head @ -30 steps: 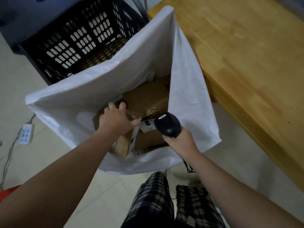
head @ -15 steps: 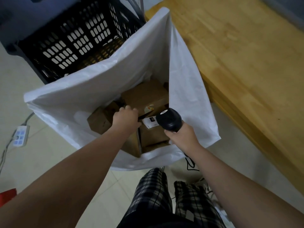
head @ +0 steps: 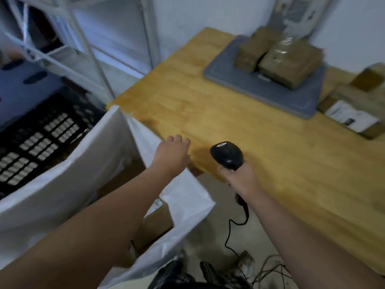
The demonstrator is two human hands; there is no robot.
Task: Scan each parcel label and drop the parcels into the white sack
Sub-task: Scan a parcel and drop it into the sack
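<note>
Near half of the wooden table [head: 260, 147] is bare, easy reach. Further back a grey tray [head: 268, 97] with two parcels [head: 289, 61] and a labelled parcel [head: 352, 117] beside it block the way; white sack [head: 183, 199] hugs the corner.

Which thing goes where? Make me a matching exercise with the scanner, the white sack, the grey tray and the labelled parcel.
Things:
1. scanner
2. white sack
3. grey tray
4. labelled parcel

Places:
a. stands beside the table, boxes inside
b. gripped in the right hand
c. on bare wood, right of the grey tray
d. on the table, bearing two brown parcels

Pairs: 1-b, 2-a, 3-d, 4-c
</note>
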